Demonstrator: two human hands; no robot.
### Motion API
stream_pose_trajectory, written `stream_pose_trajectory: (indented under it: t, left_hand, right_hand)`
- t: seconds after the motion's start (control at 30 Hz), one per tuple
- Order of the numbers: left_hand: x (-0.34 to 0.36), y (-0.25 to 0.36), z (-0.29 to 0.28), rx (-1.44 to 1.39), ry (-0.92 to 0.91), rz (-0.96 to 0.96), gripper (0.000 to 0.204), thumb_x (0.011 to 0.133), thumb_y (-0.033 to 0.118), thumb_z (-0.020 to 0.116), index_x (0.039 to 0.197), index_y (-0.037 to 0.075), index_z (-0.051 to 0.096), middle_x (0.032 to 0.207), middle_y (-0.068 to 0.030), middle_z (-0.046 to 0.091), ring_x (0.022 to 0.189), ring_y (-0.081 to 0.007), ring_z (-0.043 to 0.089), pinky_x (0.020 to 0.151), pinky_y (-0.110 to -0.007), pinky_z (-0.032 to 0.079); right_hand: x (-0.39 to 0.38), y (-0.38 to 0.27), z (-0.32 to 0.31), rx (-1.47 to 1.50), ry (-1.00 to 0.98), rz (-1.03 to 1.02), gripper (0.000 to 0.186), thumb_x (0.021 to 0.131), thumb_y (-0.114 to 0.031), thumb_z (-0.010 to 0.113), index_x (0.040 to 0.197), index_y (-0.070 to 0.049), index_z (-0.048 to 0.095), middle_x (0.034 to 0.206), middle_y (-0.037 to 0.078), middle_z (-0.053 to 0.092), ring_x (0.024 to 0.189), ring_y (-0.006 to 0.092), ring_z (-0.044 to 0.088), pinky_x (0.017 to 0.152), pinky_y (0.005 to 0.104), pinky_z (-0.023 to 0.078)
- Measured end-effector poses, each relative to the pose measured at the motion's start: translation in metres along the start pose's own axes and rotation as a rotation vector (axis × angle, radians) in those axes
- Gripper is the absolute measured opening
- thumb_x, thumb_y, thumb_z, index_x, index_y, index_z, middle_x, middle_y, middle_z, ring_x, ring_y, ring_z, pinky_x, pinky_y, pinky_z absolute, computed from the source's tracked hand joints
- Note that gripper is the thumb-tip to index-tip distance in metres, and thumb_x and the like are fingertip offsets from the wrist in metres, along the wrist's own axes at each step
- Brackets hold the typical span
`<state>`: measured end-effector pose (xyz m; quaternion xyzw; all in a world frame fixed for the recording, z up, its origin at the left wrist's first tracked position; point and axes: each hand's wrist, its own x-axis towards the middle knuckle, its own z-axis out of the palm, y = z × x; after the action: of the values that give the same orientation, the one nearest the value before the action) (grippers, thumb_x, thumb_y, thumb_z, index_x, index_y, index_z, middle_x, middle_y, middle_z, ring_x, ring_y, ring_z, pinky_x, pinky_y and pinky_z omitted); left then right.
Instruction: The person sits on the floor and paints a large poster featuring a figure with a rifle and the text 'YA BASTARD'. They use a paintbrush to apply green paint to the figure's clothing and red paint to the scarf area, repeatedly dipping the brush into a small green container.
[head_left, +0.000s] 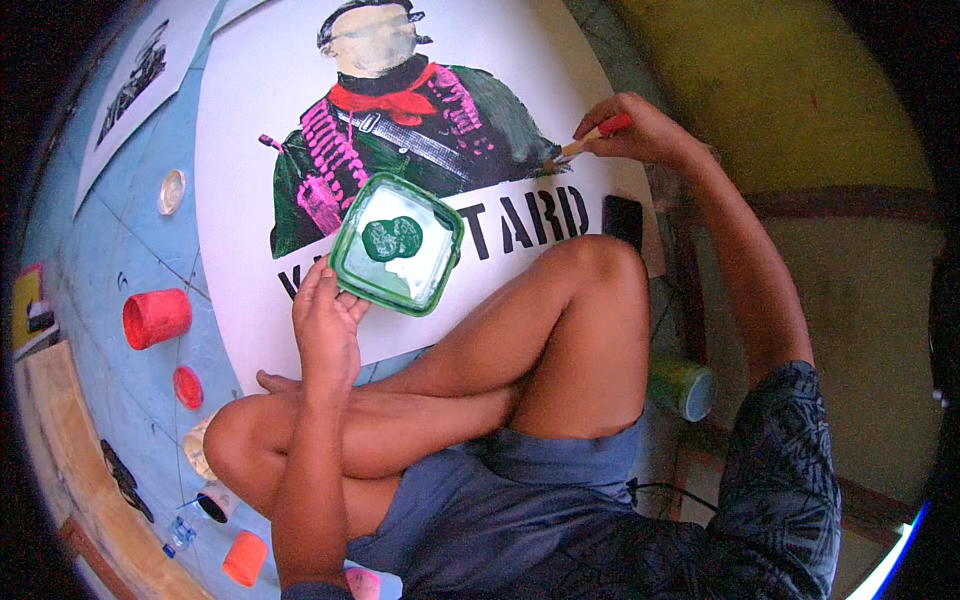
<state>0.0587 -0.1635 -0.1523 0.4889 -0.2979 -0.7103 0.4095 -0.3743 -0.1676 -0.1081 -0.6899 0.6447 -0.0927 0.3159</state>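
Observation:
My left hand (pixel 328 325) holds up a square green-rimmed plastic lid (pixel 380 270) by its near left corner, fingers partly hidden beneath it. A blob of dark green paint (pixel 392 238) sits in the lid. In my right hand (pixel 640 130) is a paintbrush (pixel 580 147) with a red handle end, pinched near the ferrule. Its bristles touch the lower right edge of a painted figure (pixel 500 120) in dark green and black, with a red scarf and pink bands. The figure is on a large white sheet (pixel 250 70), above a row of black stencilled letters that the lid partly covers.
A dark flat phone-like object (pixel 623 222) lies on the sheet's right edge by my knee. On the blue tiled floor at left are a red tub (pixel 157 319), a red lid (pixel 187 387), a white lid (pixel 172 192), an orange tub (pixel 245 558) and another printed sheet (pixel 150 100). A green jar (pixel 683 390) stands right.

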Motion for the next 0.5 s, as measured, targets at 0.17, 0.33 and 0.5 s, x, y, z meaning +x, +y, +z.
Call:
stream_pose_trajectory:
  t: [0.17,0.33,0.5]
  left_hand:
    - [0.0017,0.0002,-0.0051,-0.004,-0.029,-0.010,0.029,0.099,0.017,0.043,0.122,0.000,0.049,0.112,-0.0102,0.061,0.095,-0.0195,0.063,0.078,-0.033,0.052]
    - [-0.0009,0.0034,0.0016,0.017,-0.007,-0.014,0.030,0.099,0.016,0.043,0.122,-0.001,0.048,0.113,-0.0115,0.061,0.096,-0.0202,0.063,0.079,-0.033,0.052]
    - [-0.0014,0.0049,0.0023,0.008,-0.035,-0.018,0.030,0.099,0.016,0.042,0.123,-0.002,0.048,0.113,-0.0121,0.061,0.097,-0.0206,0.063,0.081,-0.034,0.052]
  right_hand:
    - [-0.0003,0.0032,-0.0044,-0.028,0.008,-0.020,0.023,0.072,-0.010,0.072,0.094,-0.002,0.069,0.086,0.011,0.069,0.078,0.0179,0.064,0.072,0.0315,0.051]
    - [-0.0030,0.0033,-0.0062,-0.005,-0.002,0.067,0.024,0.072,-0.014,0.074,0.093,-0.004,0.070,0.084,0.009,0.069,0.076,0.0156,0.063,0.070,0.0304,0.051]
    - [0.0007,0.0072,-0.0002,-0.006,-0.015,0.084,0.025,0.070,-0.009,0.073,0.094,-0.003,0.070,0.087,0.010,0.069,0.078,0.0167,0.063,0.073,0.0311,0.050]
